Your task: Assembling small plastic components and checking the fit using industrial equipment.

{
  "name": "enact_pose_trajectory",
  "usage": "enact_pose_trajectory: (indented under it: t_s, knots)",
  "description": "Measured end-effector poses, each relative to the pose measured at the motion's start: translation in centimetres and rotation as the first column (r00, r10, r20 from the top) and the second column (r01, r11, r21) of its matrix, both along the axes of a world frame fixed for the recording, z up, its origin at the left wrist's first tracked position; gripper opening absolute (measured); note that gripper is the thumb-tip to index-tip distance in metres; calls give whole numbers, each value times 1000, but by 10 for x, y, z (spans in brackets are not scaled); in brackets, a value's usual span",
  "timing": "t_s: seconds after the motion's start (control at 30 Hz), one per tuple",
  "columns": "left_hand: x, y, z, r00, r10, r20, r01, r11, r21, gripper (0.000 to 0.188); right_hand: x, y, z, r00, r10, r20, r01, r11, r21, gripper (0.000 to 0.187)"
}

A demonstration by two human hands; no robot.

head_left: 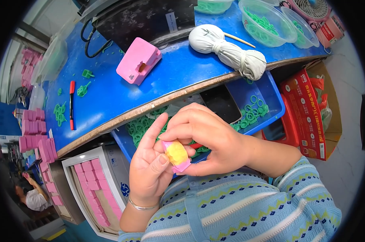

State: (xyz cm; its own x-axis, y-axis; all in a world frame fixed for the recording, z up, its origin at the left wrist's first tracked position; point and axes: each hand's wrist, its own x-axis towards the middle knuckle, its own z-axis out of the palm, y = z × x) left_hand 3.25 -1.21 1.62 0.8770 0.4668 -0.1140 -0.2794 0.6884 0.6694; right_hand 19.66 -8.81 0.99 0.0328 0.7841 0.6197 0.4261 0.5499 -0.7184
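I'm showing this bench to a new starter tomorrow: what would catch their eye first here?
First, the two hands at centre: the left hand and right hand together pinch a small pink block with a yellow piece on it. Behind them a blue tray holds green rings. On the blue table above sit a bigger pink block and a white cloth bundle.

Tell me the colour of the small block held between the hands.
The small block is pink with a yellow patch on its face, seen in the head view.
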Motion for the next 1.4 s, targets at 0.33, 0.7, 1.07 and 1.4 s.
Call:
enact_pose_trajectory:
  t_s: [0.33,0.7,1.07,1.4]
  knots:
    - [0,0,-3,998,21,-54,-17,997,74,73,0,-3,11,993,-55,101,63,994,-84,45]
    - [1,2,0,995,34,-95,-27,997,75,66,-2,1,1,999,-27,20,27,1000,-4,51]
    - [0,2,-13,999,-36,11,37,999,-21,70,-1,3,2,999,-41,14,42,997,-70,59]
    - [-2,6,-9,996,-47,73,51,997,-63,71,-1,1,2,996,43,-77,-48,997,-68,56]
